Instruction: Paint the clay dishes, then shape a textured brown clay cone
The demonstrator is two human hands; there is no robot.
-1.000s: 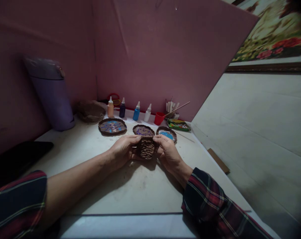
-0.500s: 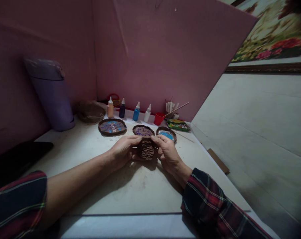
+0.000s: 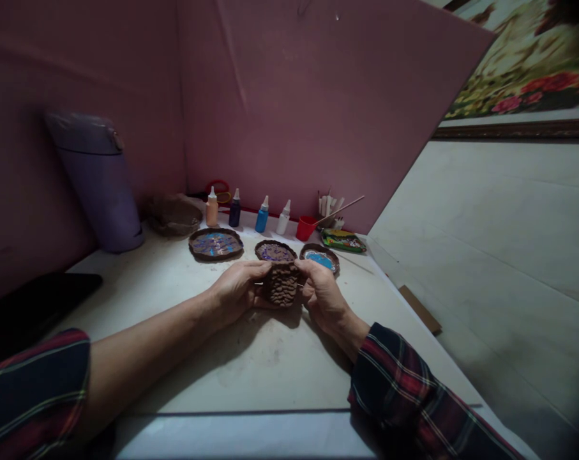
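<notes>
Between my two hands is a small brown clay cup [image 3: 283, 287] with a bumpy, scale-like surface, held over the white table. My left hand [image 3: 239, 287] grips its left side, thumb at the rim and fingers underneath. With thumb and finger my right hand [image 3: 322, 287] pinches the upper right rim. A thin pale tip shows by the right fingers, too small to name. Just beyond my hands lie a brown clay dish [image 3: 276, 251] with purple paint and another clay dish [image 3: 322, 260] with blue and white paint.
Further left lies a larger painted clay dish [image 3: 216, 245]. Behind stand several paint bottles [image 3: 262, 216], a red cup [image 3: 306, 229] with a stick, and a green packet [image 3: 343, 241]. A purple tumbler [image 3: 100, 185] and a wrapped brown lump [image 3: 174, 215] stand left.
The right thumb and finger have shifted slightly right along the cup's rim, uncovering more of its textured side. The left hand stays nearly still.
</notes>
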